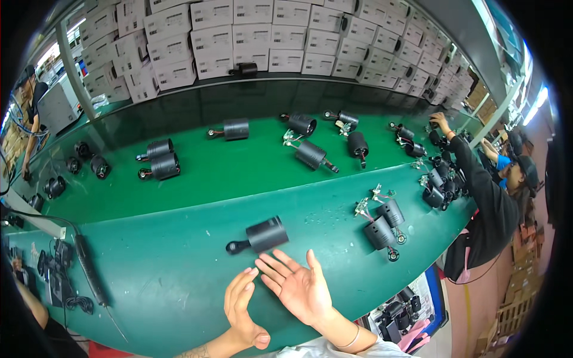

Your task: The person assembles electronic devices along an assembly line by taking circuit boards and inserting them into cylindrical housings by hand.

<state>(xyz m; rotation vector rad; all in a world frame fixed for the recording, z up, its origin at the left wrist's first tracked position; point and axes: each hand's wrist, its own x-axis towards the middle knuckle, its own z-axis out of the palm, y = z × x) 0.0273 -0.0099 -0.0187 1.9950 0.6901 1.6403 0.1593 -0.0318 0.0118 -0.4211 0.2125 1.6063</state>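
A black cylindrical housing with a short jointed black arm on its left end lies on its side on the green table. Just below it, my right hand is open, palm up, thumb and fingers apart, fingertips close to the housing. My left hand is beside it, fingers loosely curved and apart from the thumb, holding nothing. Farther right on the near table lie two more black cylinders, with small green circuit boards on wires and ring-shaped ends.
Behind the near table runs a green belt with several black housings. A screwdriver-like tool with a cable lies at left. White boxes are stacked behind. A co-worker in dark sleeves reaches in from the right; another person is at far left.
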